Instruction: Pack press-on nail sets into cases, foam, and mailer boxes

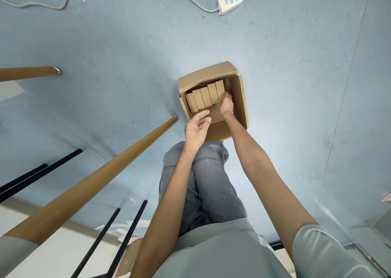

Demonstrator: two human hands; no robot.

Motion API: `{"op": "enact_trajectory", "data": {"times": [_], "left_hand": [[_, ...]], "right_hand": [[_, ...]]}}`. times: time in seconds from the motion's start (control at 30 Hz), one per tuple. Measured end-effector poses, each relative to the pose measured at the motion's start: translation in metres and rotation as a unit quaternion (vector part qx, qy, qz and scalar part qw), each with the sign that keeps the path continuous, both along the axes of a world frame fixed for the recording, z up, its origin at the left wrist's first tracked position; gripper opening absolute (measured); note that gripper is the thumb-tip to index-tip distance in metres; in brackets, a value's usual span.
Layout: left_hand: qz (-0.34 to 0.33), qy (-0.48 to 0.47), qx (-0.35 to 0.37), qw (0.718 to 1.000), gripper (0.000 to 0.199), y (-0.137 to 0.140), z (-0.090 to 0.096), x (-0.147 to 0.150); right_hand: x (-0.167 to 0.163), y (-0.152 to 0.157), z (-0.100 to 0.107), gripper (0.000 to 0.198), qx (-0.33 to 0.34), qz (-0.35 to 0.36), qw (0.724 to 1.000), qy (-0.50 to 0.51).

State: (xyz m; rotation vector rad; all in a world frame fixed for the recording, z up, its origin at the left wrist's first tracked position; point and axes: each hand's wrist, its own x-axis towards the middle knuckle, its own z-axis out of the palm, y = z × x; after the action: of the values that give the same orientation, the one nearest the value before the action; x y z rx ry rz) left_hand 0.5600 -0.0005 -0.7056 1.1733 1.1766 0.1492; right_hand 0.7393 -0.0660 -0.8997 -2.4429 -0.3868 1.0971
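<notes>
An open cardboard box (242, 103) sits on the floor just beyond my knees. Along its far wall stands a row of several small cardboard boxes (205, 96), side by side and slightly uneven. My right hand (226, 104) reaches inside, its fingers curled closed around the near right edge of the end small box (219, 90); part of the grip is hidden. Over the big box's near left side hovers my left hand (197, 129), open, with fingers stretched towards the row and nothing in it.
A white power strip (231, 0) with a grey cable lies on the blue floor (290, 66) farther off. Wooden legs (122, 164) (29, 73) and thin black legs (42, 174) stand on the left. A folded flap (207, 75) covers the box's far edge.
</notes>
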Motion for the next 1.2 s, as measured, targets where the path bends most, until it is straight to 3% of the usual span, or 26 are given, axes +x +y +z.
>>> {"op": "enact_trajectory", "data": {"times": [0.1, 0.23, 0.33, 0.43, 0.6, 0.7, 0.77, 0.9, 1.2], "left_hand": [[0.006, 0.019, -0.005, 1.000, 0.037, -0.004, 0.016, -0.007], [0.018, 0.038, -0.014, 0.999, 0.034, -0.013, 0.069, -0.016], [0.019, 0.039, -0.022, 0.999, 0.033, -0.020, 0.136, -0.015], [0.019, 0.031, -0.023, 0.999, 0.033, -0.027, 0.216, -0.013], [0.011, 0.023, -0.010, 1.000, 0.032, -0.036, 0.346, -0.016], [-0.002, 0.018, 0.008, 1.000, 0.031, -0.043, 0.409, -0.023], [0.002, 0.012, 0.022, 1.000, 0.031, -0.049, 0.441, -0.027], [0.028, -0.002, 0.044, 0.999, 0.029, -0.068, 0.485, -0.037], [0.136, -0.020, 0.075, 0.988, 0.029, -0.109, 0.538, -0.096]], "right_hand": [[0.002, -0.009, 0.027, 0.059, 0.008, 0.029, 0.999, 0.013], [0.001, -0.026, 0.103, 0.061, 0.018, 0.069, 0.997, 0.014], [-0.005, -0.038, 0.183, 0.062, 0.037, 0.081, 0.996, 0.016], [-0.014, -0.051, 0.276, 0.062, 0.025, 0.095, 0.995, 0.015], [-0.030, -0.074, 0.429, 0.061, 0.073, 0.059, 0.995, 0.037], [-0.036, -0.085, 0.505, 0.060, 0.105, 0.062, 0.991, 0.055], [-0.037, -0.091, 0.544, 0.060, 0.127, 0.064, 0.988, 0.066], [-0.039, -0.103, 0.596, 0.060, 0.172, 0.079, 0.979, 0.078], [-0.063, -0.104, 0.649, 0.060, 0.226, 0.162, 0.955, 0.101]]}}
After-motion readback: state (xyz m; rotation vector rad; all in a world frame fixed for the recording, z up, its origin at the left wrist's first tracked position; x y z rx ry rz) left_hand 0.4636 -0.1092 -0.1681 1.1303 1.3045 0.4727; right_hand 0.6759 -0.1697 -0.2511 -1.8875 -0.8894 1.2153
